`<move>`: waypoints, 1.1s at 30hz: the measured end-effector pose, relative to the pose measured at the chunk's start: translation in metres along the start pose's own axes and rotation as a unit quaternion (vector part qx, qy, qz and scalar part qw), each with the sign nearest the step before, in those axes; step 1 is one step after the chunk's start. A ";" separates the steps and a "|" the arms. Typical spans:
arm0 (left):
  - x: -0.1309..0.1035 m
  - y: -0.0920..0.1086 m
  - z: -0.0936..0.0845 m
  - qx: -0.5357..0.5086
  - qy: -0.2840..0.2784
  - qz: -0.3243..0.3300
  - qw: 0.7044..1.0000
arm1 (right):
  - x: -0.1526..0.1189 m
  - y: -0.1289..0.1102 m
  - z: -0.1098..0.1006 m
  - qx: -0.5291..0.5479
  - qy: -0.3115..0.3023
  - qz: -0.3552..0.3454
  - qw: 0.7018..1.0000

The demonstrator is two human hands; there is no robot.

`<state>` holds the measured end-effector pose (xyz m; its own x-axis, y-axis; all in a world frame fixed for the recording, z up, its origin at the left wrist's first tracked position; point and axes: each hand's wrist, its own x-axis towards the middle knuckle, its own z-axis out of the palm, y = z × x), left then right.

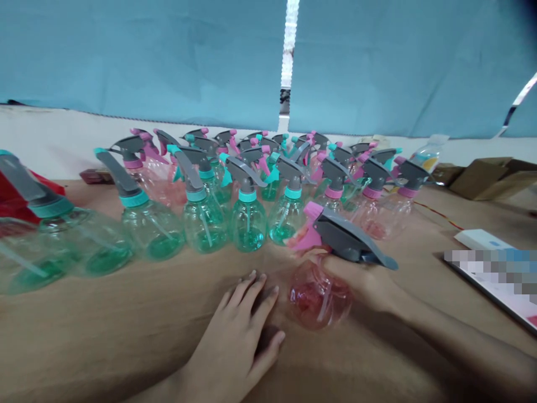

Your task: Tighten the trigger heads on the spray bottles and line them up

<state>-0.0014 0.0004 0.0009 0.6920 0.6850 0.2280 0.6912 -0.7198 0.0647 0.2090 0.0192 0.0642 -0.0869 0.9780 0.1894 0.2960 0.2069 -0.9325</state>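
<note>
Lit softly; blown out at curtain gap (289,50), top centre; shadowed lower right; stretched toward left edge; slightly blurred; pixelated mid-right.

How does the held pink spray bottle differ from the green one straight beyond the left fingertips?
The pink bottle has pink trim and reddish liquid; the green bottle, turquoise trim and green liquid. The right hand holds the pink bottle, while the green bottle stands unheld on the table. Both have gray spray heads and inner tubes.
</note>
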 end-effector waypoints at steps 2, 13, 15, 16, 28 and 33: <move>0.000 0.000 0.000 0.003 0.000 0.000 1.000 | 0.001 0.000 0.001 0.033 -0.025 0.021 0.999; -0.002 -0.002 0.002 0.010 0.016 0.004 1.000 | 0.002 -0.002 0.004 -0.006 0.021 0.034 0.999; -0.002 -0.002 0.002 0.012 0.020 0.003 1.000 | 0.002 -0.002 0.004 -0.011 0.018 0.024 0.999; -0.001 -0.002 0.002 0.011 0.022 0.003 1.000 | 0.002 -0.001 0.004 -0.012 0.017 0.020 1.000; -0.001 -0.003 0.003 0.012 0.024 0.009 1.000 | 0.003 0.001 0.006 -0.035 0.029 0.037 0.998; -0.001 -0.003 0.003 0.016 0.020 0.006 1.000 | 0.002 0.000 0.005 -0.026 0.030 0.046 0.998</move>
<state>-0.0036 0.0026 -0.0021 0.6927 0.6702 0.2664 0.6889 -0.7242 0.0306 0.2034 0.0212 0.0632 -0.0009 0.9924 0.1227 0.3499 0.1153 -0.9297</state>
